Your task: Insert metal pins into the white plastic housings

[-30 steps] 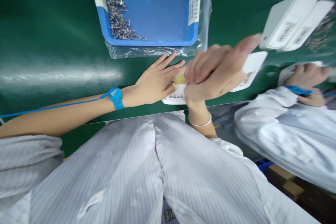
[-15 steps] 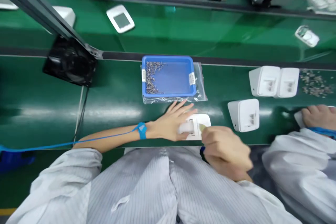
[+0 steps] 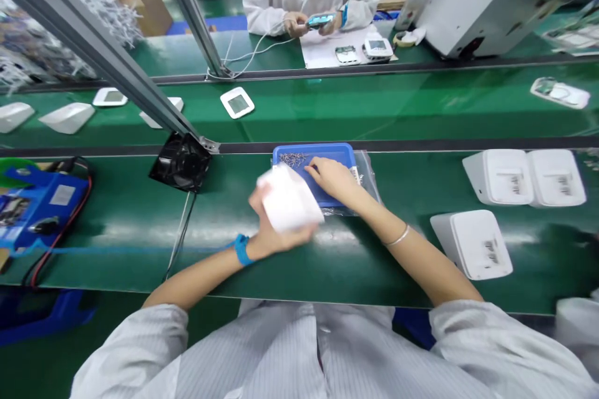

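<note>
My left hand (image 3: 276, 234) grips a white plastic housing (image 3: 291, 199), lifted above the bench and smeared by motion. It covers the lower left part of a shallow blue tray (image 3: 322, 199). Small metal screws (image 3: 292, 159) lie heaped along the tray's left end. Over the tray, my right hand (image 3: 334, 179) has its thumb and fingers drawn together beside the screws. Anything between those fingertips is too small to make out. A clear plastic bag (image 3: 369, 184) lies under the tray.
Several white housings (image 3: 484, 246) stand at the right. A black fan (image 3: 181, 162) sits left by a metal post. Beyond the black rail, white-framed display units (image 3: 237, 103) lie on the green belt (image 3: 327, 115). Across it, a co-worker's hands (image 3: 297, 24) hold a device.
The view has tilted up. My left hand has raised the white housing off the bench. My right hand has moved from the housing to the screw tray.
</note>
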A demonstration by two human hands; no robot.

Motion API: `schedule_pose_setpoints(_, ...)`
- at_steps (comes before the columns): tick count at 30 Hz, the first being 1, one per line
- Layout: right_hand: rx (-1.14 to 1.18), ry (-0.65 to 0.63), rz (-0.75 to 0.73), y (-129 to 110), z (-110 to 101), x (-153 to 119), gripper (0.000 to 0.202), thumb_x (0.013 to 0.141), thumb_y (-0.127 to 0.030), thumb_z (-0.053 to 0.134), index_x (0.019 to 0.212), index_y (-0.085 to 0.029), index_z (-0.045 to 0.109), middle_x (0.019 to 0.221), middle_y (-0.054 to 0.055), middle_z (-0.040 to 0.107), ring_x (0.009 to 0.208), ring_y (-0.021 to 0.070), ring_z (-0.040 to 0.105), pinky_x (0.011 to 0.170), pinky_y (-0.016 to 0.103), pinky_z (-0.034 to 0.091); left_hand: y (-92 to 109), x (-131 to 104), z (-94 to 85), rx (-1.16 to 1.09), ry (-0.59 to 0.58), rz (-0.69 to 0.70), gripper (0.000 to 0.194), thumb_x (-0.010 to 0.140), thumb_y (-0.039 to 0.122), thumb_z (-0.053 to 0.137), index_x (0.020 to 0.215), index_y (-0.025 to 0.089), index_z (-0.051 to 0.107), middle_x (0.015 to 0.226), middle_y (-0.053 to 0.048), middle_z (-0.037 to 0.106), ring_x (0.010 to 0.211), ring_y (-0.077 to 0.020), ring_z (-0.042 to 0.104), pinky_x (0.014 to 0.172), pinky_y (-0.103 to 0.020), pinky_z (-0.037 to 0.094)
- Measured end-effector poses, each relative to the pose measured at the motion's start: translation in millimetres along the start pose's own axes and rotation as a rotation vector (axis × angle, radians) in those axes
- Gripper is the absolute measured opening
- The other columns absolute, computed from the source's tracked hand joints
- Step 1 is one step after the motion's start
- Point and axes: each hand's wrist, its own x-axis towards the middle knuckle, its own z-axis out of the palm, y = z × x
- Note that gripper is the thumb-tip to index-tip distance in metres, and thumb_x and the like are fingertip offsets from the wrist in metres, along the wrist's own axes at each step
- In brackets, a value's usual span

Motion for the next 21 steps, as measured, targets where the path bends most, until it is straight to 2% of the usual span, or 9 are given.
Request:
schedule_pose_setpoints(1,0.005,0.008,0.032,-3,4,4,0.033,0.108,-0.039,0.043,0.117,-0.014,0.062,0.113,0.014,0.071,0.104,0.0300,0.069,0.089,0.037,0.052,-11,24,-5.2,0.018,0.170,-0.061,0.118,0.087,0.046,0.070,0.155,0.027,-0.024,0.160,-0.021,-0.013,0.157,-0.0391,0.002,0.125,-0.064,0.021)
schedule_pose_setpoints(3,0.011,0.032,0.093,-10,10,13,0.041,0.107,-0.046,0.043,0.118,-0.011,0.059,0.109,0.018,0.071,0.100,0.0318,0.070,0.085,0.039,0.053,-33,84,-6.6,0.043,0.628,-0.261,0.106,0.090,0.037,0.071,0.155,0.030,-0.012,0.162,-0.017,0.004,0.155,-0.0286,0.021,0.126,-0.049,0.030)
schedule_pose_setpoints(6,0.019,0.064,0.140,-18,16,23,0.042,0.105,-0.049,0.046,0.119,-0.010,0.057,0.113,0.020,0.069,0.101,0.0322,0.069,0.086,0.039,0.053,-64,172,5.5,-0.109,0.817,-0.592,0.105,0.090,0.024,0.072,0.154,0.020,-0.011,0.159,-0.024,0.011,0.148,-0.0217,0.035,0.120,-0.035,0.040)
schedule_pose_setpoints(9,0.011,0.067,0.129,-21,18,25,0.031,0.106,-0.039,0.046,0.115,-0.012,0.059,0.117,0.017,0.068,0.104,0.0311,0.069,0.086,0.038,0.053,-87,220,17.7,-0.196,0.777,-0.799,0.108,0.090,0.025,0.073,0.153,0.015,-0.014,0.154,-0.032,0.012,0.148,-0.0279,0.035,0.118,-0.038,0.039)
schedule_pose_setpoints(11,-0.015,0.067,0.115,-20,19,21,0.027,0.107,-0.031,0.041,0.115,-0.013,0.059,0.118,0.016,0.067,0.103,0.0303,0.069,0.084,0.037,0.053,-94,227,21.0,-0.211,0.704,-0.779,0.110,0.085,0.017,0.077,0.155,0.016,-0.008,0.152,-0.030,0.016,0.148,-0.0305,0.034,0.120,-0.040,0.036)
schedule_pose_setpoints(14,-0.085,0.075,0.093,-21,17,11,0.028,0.107,-0.022,0.035,0.118,-0.011,0.057,0.118,0.018,0.064,0.098,0.0293,0.071,0.078,0.035,0.053,-91,214,19.7,-0.227,0.582,-0.724,0.110,0.069,-0.004,0.079,0.155,0.017,0.013,0.156,-0.028,0.011,0.153,-0.0349,0.023,0.125,-0.044,0.025)
schedule_pose_setpoints(17,-0.152,0.105,0.076,-22,10,-5,0.029,0.106,-0.019,0.032,0.121,-0.009,0.055,0.120,0.019,0.061,0.092,0.0299,0.072,0.070,0.035,0.052,-69,185,15.5,-0.252,0.478,-0.618,0.085,0.075,0.000,0.076,0.148,0.013,0.033,0.161,-0.025,0.000,0.156,-0.0351,0.010,0.128,-0.045,0.015)
schedule_pose_setpoints(19,-0.205,0.154,0.062,-24,0,-19,0.029,0.107,-0.021,0.031,0.121,-0.011,0.054,0.122,0.018,0.059,0.084,0.0288,0.072,0.063,0.034,0.049,-49,160,14.7,-0.300,0.362,-0.487,0.056,0.086,0.014,0.072,0.137,0.016,0.049,0.160,-0.019,0.019,0.154,-0.0281,0.020,0.127,-0.039,0.021)
schedule_pose_setpoints(21,-0.266,0.217,0.041,-24,-11,-37,0.030,0.108,-0.024,0.030,0.122,-0.014,0.054,0.125,0.018,0.058,0.075,0.0254,0.071,0.056,0.033,0.044,-29,132,17.0,-0.382,0.196,-0.373,0.026,0.093,0.031,0.067,0.116,0.019,0.065,0.138,-0.013,0.053,0.137,-0.0233,0.048,0.116,-0.035,0.040)
